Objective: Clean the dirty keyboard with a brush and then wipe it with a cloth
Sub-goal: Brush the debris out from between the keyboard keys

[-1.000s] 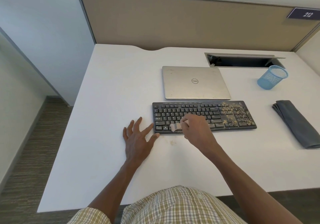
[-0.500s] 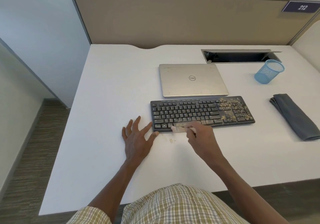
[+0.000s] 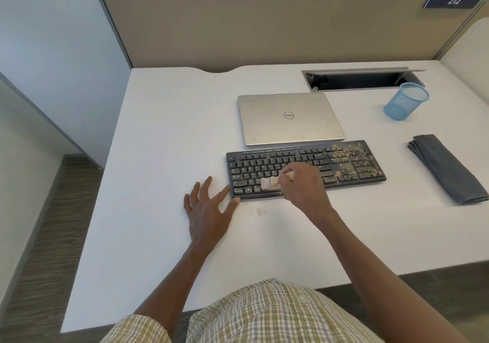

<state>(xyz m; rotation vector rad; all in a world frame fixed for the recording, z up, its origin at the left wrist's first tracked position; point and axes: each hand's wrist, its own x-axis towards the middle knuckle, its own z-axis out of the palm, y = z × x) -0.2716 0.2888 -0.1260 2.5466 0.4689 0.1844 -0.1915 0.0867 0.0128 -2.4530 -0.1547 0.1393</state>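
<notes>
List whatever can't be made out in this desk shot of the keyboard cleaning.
- Brush, head view: most of the handle is hidden inside the right hand.
- Keyboard: keys under that hand are covered; key legends are too small to read.
- Cable box: its inside is too dark to see.
- Folded cloth: its lower layers are hidden by the top fold.
- Pen cup: any contents cannot be told.
</notes>
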